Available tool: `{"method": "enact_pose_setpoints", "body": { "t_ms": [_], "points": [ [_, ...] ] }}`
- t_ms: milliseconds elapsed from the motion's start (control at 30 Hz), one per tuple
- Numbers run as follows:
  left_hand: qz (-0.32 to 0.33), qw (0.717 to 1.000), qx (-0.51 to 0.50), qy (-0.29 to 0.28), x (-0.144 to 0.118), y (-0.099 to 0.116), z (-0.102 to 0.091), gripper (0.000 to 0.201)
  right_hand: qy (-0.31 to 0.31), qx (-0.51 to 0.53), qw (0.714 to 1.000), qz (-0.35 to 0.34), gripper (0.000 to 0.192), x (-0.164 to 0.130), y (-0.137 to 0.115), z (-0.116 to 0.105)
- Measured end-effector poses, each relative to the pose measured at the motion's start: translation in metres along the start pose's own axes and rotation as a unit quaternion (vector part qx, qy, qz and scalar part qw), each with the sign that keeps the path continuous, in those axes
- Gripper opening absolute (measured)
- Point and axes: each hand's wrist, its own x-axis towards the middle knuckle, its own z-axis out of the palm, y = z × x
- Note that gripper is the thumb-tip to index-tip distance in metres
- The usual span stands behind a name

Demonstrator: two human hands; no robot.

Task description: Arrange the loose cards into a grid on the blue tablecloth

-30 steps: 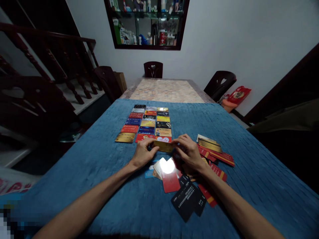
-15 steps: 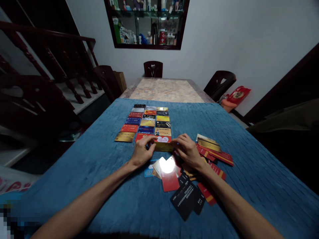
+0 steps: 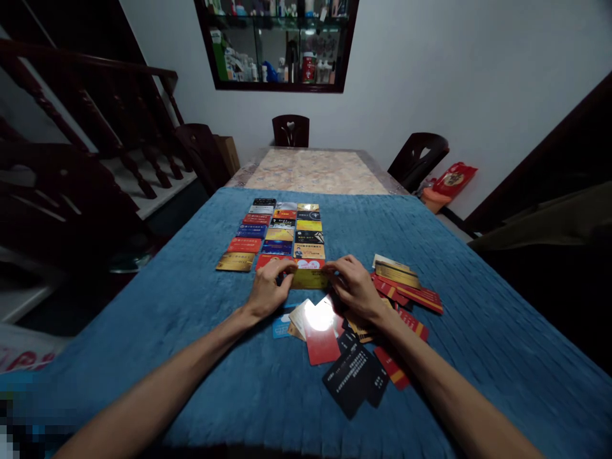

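A yellow card (image 3: 310,279) lies or is held at the near end of the right-hand column of laid-out cards, overlapping a red card with a pink-and-white heart shape (image 3: 310,263). My left hand (image 3: 270,287) pinches its left end between thumb and fingers. At its right end, the curled fingers of my right hand (image 3: 354,287) close on it. Three columns of overlapping cards, among them a gold card (image 3: 235,261), stretch away from me. Below my hands lies a loose pile with a red card (image 3: 322,344), a black card (image 3: 351,382) and a blue card (image 3: 282,326).
More loose cards, including a gold card (image 3: 396,274), lie beyond my right hand. A blue cloth (image 3: 182,299) covers the near table; its far end (image 3: 315,169) shows a patterned top. Dark chairs (image 3: 291,131) stand around it. A bright glare hides part of the pile.
The yellow card shows more plainly, turned flatter between my hands. My hands have barely moved; the whole view has shifted slightly.
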Motion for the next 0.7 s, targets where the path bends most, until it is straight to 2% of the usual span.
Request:
{"method": "enact_pose_setpoints", "body": {
  "t_ms": [400,700],
  "points": [
    [-0.005,1.000,-0.003,-0.020,0.001,-0.002,-0.001,0.021,-0.044,-0.097,0.994,-0.030,0.031,-0.002,-0.003,0.002],
    [-0.062,0.997,-0.045,-0.013,0.002,-0.001,-0.004,0.021,-0.057,-0.132,0.989,-0.033,0.044,-0.001,-0.011,0.001]
  ]
}}
